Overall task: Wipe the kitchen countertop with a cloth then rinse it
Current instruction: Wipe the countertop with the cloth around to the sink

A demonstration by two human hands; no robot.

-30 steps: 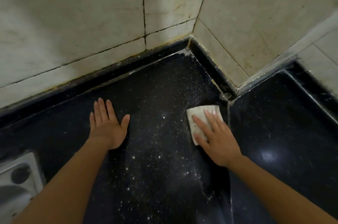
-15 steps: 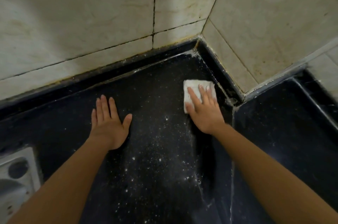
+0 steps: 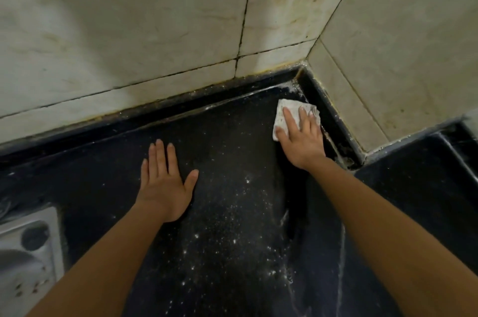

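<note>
A small white cloth (image 3: 282, 113) lies flat on the black countertop (image 3: 227, 161) close to the back right corner, where two tiled walls meet. My right hand (image 3: 301, 139) presses on the cloth with straight fingers and covers most of its lower part. My left hand (image 3: 164, 182) rests flat on the countertop to the left, fingers straight and spread, holding nothing. White specks and powdery streaks dot the dark surface between and below my hands.
Pale stained wall tiles (image 3: 129, 32) rise behind the counter, and a tiled wall (image 3: 388, 58) juts out on the right. A dark raised ledge (image 3: 328, 115) runs along its base. A steel stove corner (image 3: 28, 246) shows at the lower left. More black counter (image 3: 419, 200) extends right.
My right hand has slid the cloth away from me along the right ledge, up into the back corner. My left hand has stayed flat in the same place.
</note>
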